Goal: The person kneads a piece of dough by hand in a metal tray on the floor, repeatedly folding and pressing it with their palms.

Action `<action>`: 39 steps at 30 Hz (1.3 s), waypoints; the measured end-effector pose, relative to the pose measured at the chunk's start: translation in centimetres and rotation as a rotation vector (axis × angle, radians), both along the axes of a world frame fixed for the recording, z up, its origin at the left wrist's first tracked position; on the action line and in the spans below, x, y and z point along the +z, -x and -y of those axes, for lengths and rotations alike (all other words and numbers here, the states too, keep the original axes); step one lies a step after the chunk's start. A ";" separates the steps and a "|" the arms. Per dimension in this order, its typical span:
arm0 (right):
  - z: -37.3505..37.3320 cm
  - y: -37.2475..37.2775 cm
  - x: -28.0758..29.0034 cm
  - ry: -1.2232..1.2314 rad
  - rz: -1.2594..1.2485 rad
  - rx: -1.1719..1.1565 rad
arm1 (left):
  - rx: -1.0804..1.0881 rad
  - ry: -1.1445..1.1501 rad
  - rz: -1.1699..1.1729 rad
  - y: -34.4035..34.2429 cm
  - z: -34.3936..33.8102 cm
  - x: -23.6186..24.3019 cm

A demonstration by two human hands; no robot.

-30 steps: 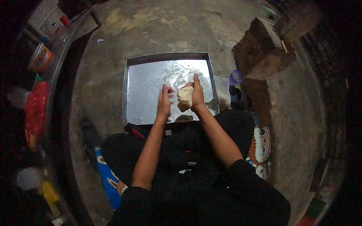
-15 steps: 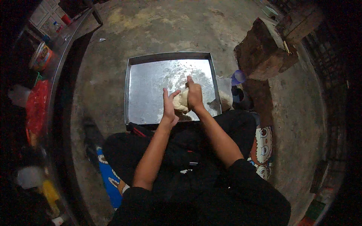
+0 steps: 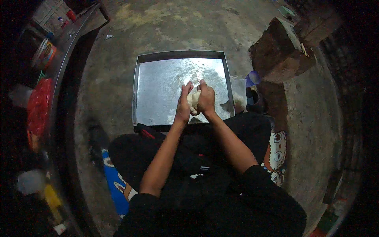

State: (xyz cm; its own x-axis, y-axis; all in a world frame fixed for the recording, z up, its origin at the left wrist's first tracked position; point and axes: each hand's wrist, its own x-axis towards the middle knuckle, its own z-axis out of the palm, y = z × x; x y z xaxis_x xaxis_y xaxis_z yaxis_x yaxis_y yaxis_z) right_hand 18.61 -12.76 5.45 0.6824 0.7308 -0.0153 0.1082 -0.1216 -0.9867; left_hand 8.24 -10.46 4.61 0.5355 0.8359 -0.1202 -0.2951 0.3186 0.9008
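Note:
A pale lump of dough (image 3: 194, 103) is squeezed between my two hands above a shallow metal tray (image 3: 154, 93). My left hand (image 3: 183, 104) presses flat against the dough's left side, thumb and fingers pointing away from me. My right hand (image 3: 206, 100) has its fingers curled round the right side, thumb up. Much of the dough is hidden by the hands. Wet-looking smears and pale residue mark the tray's bottom around them. The tray's near edge rests by my crossed legs.
Right of the tray are a clear bag with pale contents (image 3: 238, 96), a purple cup (image 3: 253, 78) and a dark rounded container (image 3: 256, 102). A rough brown block (image 3: 276, 51) stands beyond. Along the left runs a low table holding a tub (image 3: 44, 55) and a red plastic bag (image 3: 38, 103).
My left hand has closed in from the left and now presses against the dough. My right hand stays on it. The whole view has shifted slightly.

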 end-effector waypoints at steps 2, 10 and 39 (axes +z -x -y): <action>0.1 0.3 0.2 -0.015 0.131 -0.030 | -0.014 -0.155 -0.075 0.0 0.2 0.0; 0.4 0.7 -0.7 0.014 0.487 -0.088 | 0.083 -0.204 -0.065 -0.5 1.7 0.3; 2.3 3.6 4.1 -0.263 -0.909 0.175 | 0.225 -0.343 0.089 2.2 -1.7 3.8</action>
State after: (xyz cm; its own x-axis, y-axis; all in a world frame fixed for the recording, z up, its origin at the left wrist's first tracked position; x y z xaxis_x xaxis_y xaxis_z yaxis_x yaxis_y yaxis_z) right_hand 14.98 -15.05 9.50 0.3713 0.8769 -0.3052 -0.7157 0.0609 -0.6957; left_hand 6.08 -8.77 8.39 0.3310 0.9167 0.2237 -0.4048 -0.0762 0.9112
